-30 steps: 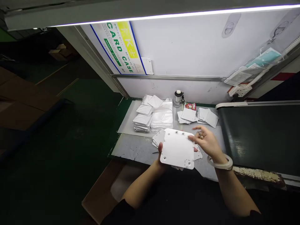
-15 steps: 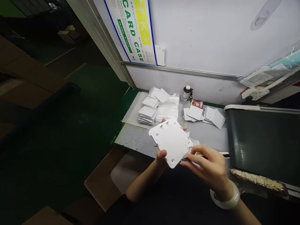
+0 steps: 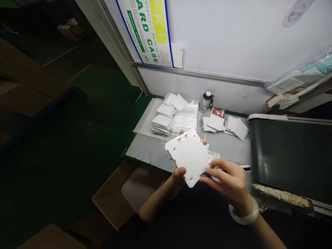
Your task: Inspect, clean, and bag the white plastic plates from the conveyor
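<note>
My left hand (image 3: 179, 172) grips a white plastic plate (image 3: 187, 157) with rounded corners, small tabs and screw holes. The thumb lies on its near edge, and other fingertips show past the far edge. My right hand (image 3: 230, 178), with a pale bangle at the wrist, is closed at the plate's right edge. It pinches a slim knife-like tool, whose white-and-black handle (image 3: 246, 168) sticks out behind the fingers; a thin metallic part shows by the fingertips. Behind this hand, partly hidden, white pieces (image 3: 215, 157) lie on the table.
Stacked white plates (image 3: 162, 124) sit beside clear plastic bags (image 3: 185, 119) at the table's back left. More plates (image 3: 237, 127) lie right of a small bottle (image 3: 206, 101). A dark conveyor belt (image 3: 287, 155) is at the right; an open cardboard box (image 3: 111, 197) stands below the table.
My right fingertips have shifted slightly along the plate's right edge, with the knife-like tool still in them. The left hand keeps its hold on the plate. The view has tilted slightly.
</note>
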The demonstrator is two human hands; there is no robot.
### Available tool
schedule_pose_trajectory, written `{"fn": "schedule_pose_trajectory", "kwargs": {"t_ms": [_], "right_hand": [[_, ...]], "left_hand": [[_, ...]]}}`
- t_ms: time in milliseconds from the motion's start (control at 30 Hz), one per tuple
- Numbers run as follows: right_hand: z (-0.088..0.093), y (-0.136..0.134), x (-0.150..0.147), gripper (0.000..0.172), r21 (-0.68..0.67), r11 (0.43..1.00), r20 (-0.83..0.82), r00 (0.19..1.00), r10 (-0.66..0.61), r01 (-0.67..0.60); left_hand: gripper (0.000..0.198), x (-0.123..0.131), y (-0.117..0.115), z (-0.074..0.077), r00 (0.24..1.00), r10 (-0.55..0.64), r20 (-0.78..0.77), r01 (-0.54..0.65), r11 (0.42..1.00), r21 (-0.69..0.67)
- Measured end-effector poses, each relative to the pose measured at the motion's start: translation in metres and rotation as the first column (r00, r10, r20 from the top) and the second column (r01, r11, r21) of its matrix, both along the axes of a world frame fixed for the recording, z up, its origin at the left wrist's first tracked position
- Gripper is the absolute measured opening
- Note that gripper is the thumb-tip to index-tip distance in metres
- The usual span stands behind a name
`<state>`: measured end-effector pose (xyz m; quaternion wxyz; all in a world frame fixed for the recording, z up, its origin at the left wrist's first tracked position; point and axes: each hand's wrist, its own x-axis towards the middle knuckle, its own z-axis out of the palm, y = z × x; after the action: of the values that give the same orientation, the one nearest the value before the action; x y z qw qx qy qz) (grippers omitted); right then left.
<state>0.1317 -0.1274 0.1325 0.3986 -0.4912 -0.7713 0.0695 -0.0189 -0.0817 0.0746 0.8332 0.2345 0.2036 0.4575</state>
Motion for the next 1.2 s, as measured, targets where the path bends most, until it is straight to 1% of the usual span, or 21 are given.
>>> {"fn": "schedule_pose_trajectory", "kwargs": {"t_ms": [167,333,400,633,767,867,967,1033,1100,1200], "right_hand": [[-0.003,0.001,0.000,0.019,0.014,1.000,0.000,1.000,0.018,-0.018],[-0.003,0.003,0.002,0.015,0.114,0.993,0.053,0.998,0.027,-0.033],[-0.001,0.005,0.002,0.014,0.125,0.991,0.083,0.996,0.045,-0.055],[0.003,0.008,0.004,0.015,0.025,0.994,0.072,0.992,0.105,-0.107],[0.000,0.007,0.005,0.013,-0.020,0.991,0.049,0.990,0.130,-0.129],[-0.001,0.005,0.003,0.013,-0.076,0.992,-0.017,0.995,0.097,-0.098],[-0.002,0.002,0.003,0.016,-0.233,0.971,-0.115,0.993,0.018,-0.045],[-0.002,0.000,0.004,0.019,-0.312,0.950,-0.187,0.981,-0.039,-0.022],[-0.002,-0.002,0.006,0.020,-0.314,0.949,-0.219,0.971,-0.097,0.024],[-0.007,-0.002,0.009,0.016,-0.245,0.961,-0.174,0.970,-0.172,0.127]], "left_hand": [[0.093,0.002,0.003,0.004,1.000,-0.019,-0.007,0.019,1.000,0.022],[0.088,0.005,0.003,0.009,0.999,-0.026,-0.031,0.026,1.000,0.012],[0.085,0.006,0.002,0.009,0.999,-0.036,-0.018,0.036,0.999,-0.006],[0.086,0.008,0.000,0.003,0.977,-0.153,0.150,0.156,0.988,-0.010],[0.084,0.008,0.000,0.002,0.963,-0.177,0.203,0.181,0.984,-0.001],[0.087,0.007,0.000,-0.003,0.975,-0.145,0.170,0.147,0.989,-0.002],[0.089,0.003,0.000,-0.010,0.995,-0.082,0.061,0.080,0.996,0.036],[0.087,0.000,0.001,-0.012,1.000,-0.011,0.010,0.011,0.997,0.078],[0.085,-0.001,0.003,-0.010,0.998,0.057,0.003,-0.057,0.993,0.106],[0.087,-0.002,0.005,-0.004,0.993,0.114,-0.001,-0.113,0.988,0.108]]}}
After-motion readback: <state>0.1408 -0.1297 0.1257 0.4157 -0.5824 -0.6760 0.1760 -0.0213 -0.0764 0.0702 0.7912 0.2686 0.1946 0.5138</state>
